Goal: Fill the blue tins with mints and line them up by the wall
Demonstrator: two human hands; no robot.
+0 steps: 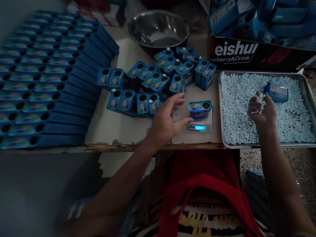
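Note:
My left hand is held with thumb and fingers apart, just left of a small digital scale with a lit blue display. On that scale stands a blue candy box with a dark round hole in its top. My right hand, palm up and fingers curled, holds several small white candies over a metal tray. Pale blue and white candies cover the tray. Beside my right fingertips, another blue box lies on the candies.
Several blue boxes stand loosely beyond my left hand, some with white candies on top. Stacked rows of boxes fill the left side. A steel bowl sits at the back. A black carton of blue boxes stands behind the tray.

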